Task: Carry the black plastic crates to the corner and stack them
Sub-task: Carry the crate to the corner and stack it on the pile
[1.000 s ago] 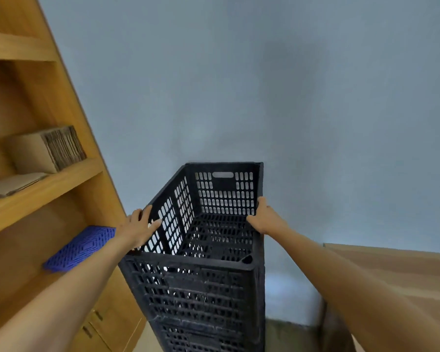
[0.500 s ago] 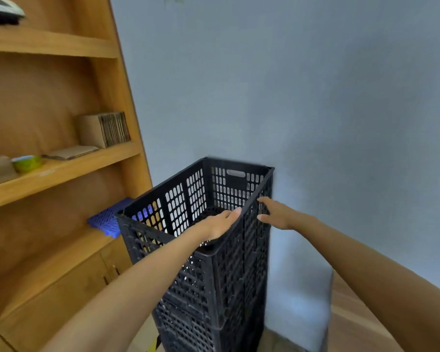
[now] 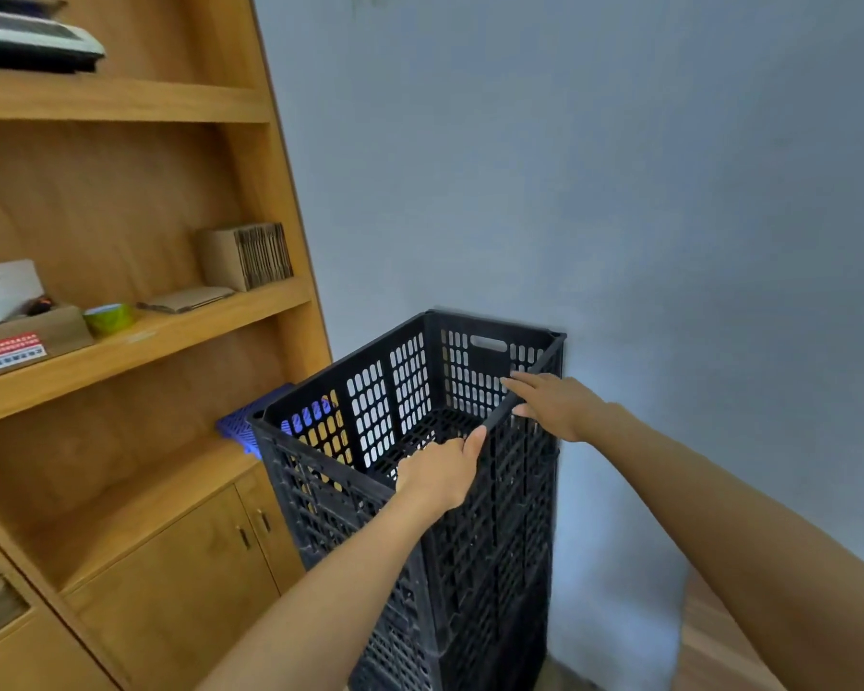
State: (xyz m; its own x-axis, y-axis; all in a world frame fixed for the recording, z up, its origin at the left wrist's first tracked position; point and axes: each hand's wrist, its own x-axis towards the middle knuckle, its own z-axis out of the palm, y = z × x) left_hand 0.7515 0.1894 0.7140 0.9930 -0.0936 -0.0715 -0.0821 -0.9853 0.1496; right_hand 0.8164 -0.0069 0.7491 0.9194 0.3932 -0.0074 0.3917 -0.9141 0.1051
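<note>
The stacked black perforated plastic crates (image 3: 470, 516) have a matt, slightly scuffed finish. The tall brown wooden shelf unit (image 3: 136, 341) shows smooth, satin grain. The blue-grey painted wall (image 3: 619, 192) appears matt. The folded brown corrugated cardboard sheets (image 3: 245, 256) look dull and ribbed-edged.

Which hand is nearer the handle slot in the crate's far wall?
Right. The right hand lies on the rim just below and right of the handle slot; the left hand grips the same rim further back.
</note>
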